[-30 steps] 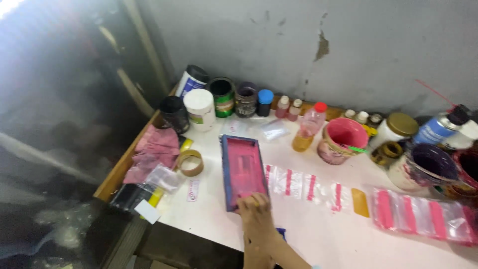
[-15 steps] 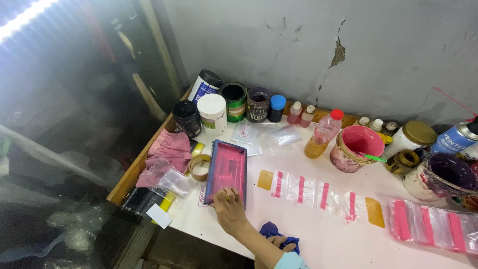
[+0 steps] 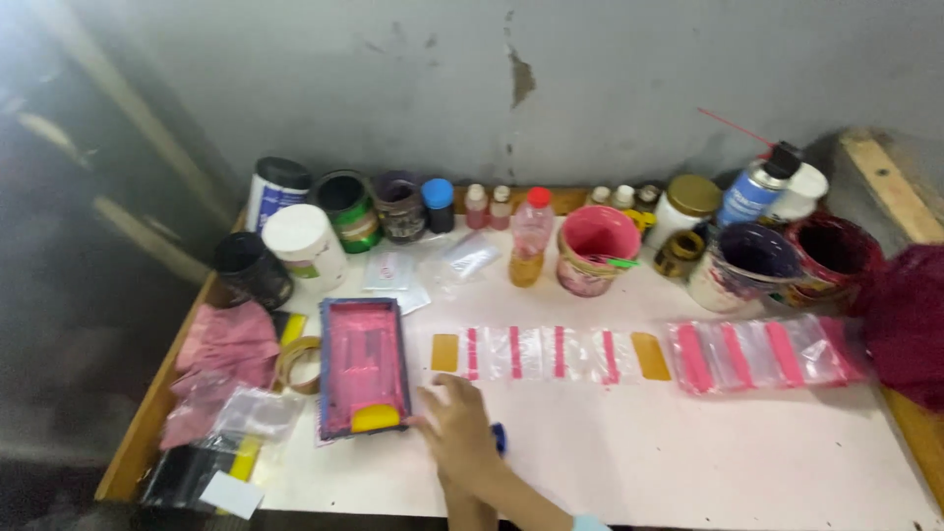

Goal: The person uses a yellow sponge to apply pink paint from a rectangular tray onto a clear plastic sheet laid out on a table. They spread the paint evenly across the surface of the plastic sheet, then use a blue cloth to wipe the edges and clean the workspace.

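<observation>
So the one hand (image 3: 454, 425) in view was down at about 6 o'clock on the white tabletop (image 3: 688, 452), fingers spread fairly wide and flat, not gripping anything; honestly couldn't tell which hand it was. Its fingertips sat right at the lower right corner of the screen frame (image 3: 364, 366), a small blue-edged frame smeared with pink ink, lying flat at roughly 9 o'clock from the tabletop's middle. A yellow squeegee (image 3: 376, 418) rested on the frame's near end, just beside the fingers. Something blue (image 3: 498, 438) poked out from under the hand, too hidden to make out. At 3 o'clock from the frame ran a row of clear bags (image 3: 536, 352) with pink stripes, with a messier pile of pink-striped bags (image 3: 757, 352) further right. A pink rag (image 3: 228, 344) and a tape roll (image 3: 298, 362) lay at 9 o'clock from the frame. Along the wall at 12 o'clock stood a bunch of jars, small bottles, a pink ink tub (image 3: 596, 250) and a spray can (image 3: 755, 187). A dark red cloth (image 3: 907, 320) sat at the far 3 o'clock edge.
</observation>
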